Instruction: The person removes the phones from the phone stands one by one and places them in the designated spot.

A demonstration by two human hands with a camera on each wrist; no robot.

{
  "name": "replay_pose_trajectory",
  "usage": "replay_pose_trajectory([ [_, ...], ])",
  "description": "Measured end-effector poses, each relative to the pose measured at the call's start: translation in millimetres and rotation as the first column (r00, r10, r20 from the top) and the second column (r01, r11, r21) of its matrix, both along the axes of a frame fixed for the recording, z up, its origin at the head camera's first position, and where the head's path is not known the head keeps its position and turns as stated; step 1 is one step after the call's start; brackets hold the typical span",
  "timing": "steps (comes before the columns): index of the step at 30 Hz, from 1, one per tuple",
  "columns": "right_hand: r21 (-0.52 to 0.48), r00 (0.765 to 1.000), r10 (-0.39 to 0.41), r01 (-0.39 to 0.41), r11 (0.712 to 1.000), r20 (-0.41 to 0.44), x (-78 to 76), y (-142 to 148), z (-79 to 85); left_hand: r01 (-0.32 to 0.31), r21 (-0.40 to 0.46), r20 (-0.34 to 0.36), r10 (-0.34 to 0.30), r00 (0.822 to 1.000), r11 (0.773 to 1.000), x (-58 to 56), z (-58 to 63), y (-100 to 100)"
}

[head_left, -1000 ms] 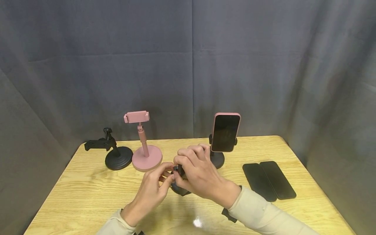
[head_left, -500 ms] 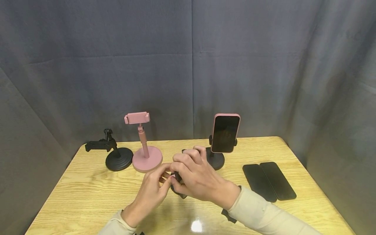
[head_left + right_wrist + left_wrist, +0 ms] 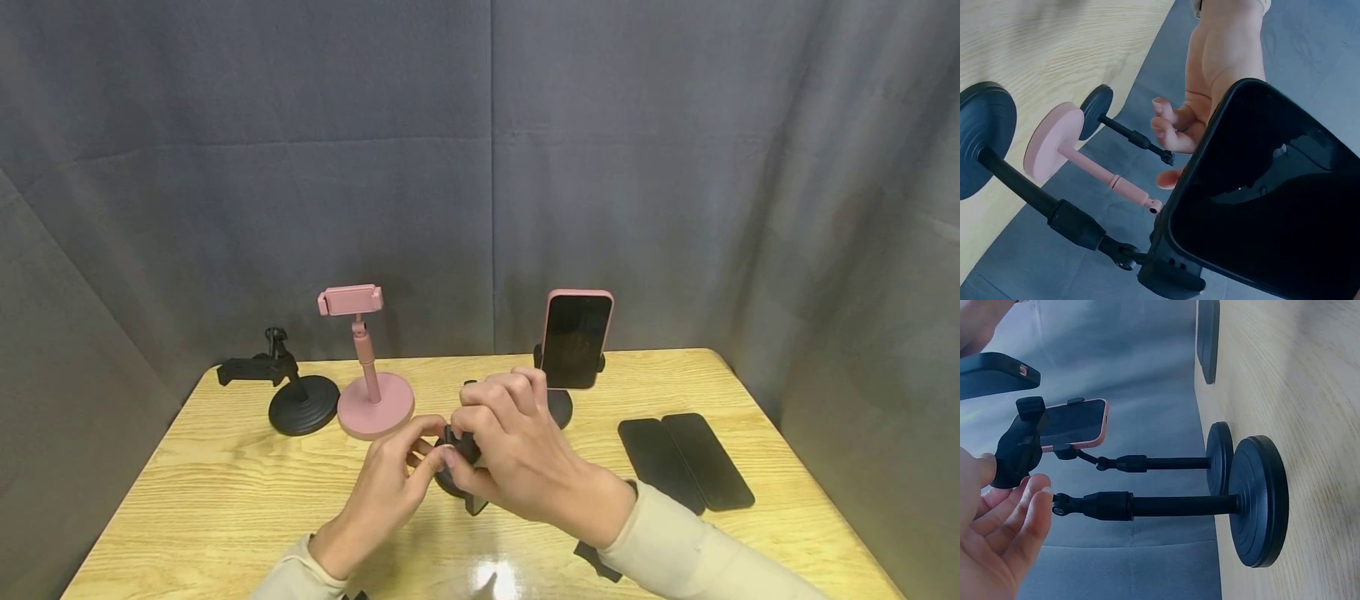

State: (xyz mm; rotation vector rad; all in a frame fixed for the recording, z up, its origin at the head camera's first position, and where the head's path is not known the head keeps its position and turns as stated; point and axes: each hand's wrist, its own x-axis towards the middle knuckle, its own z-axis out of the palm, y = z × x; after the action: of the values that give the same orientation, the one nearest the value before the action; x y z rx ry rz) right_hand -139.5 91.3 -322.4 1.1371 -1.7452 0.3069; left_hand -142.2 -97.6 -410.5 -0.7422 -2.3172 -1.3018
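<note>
Toward the front middle of the table, my left hand pinches the black phone clamp on top of a black phone stand. The stand's round base is on the tabletop, mostly covered by the hands in the head view. My right hand grips a black phone, whose end is beside the clamp in the left wrist view. In the right wrist view the phone's edge overlaps the clamp and hides part of my left fingers. Most of the right hand's hold is hidden there.
Behind the right hand a pink-cased phone stands upright in another black stand. A pink stand and a black stand are at the back left. Two black phones lie side by side on the right. Grey curtains enclose the table.
My right hand dips slightly, then shifts up and to the right with the phone. My left hand stays nearly in place at the clamp. The other stands have not moved.
</note>
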Motion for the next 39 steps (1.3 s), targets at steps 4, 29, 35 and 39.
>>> replay_pose_trajectory([
  [4,0.006,0.999,-0.022,0.021,1.000,0.032,3.1,4,0.1,-0.009,0.001,0.030,0.009,1.000,1.000,0.0,-0.4,1],
  [29,0.038,0.962,-0.188,0.184,0.982,0.197,6.6,41,-3.7,-0.020,0.034,0.080,0.017,0.997,0.999,1.2,-1.4,1],
  [35,0.049,0.938,-0.248,0.244,0.969,0.241,4.5,55,-7.3,-0.001,0.040,0.101,-0.003,0.995,0.999,0.0,-0.6,2],
  [39,0.046,0.925,-0.275,0.273,0.961,0.263,2.2,64,-10.7,0.019,0.053,0.115,-0.025,0.993,0.998,0.3,0.5,3],
])
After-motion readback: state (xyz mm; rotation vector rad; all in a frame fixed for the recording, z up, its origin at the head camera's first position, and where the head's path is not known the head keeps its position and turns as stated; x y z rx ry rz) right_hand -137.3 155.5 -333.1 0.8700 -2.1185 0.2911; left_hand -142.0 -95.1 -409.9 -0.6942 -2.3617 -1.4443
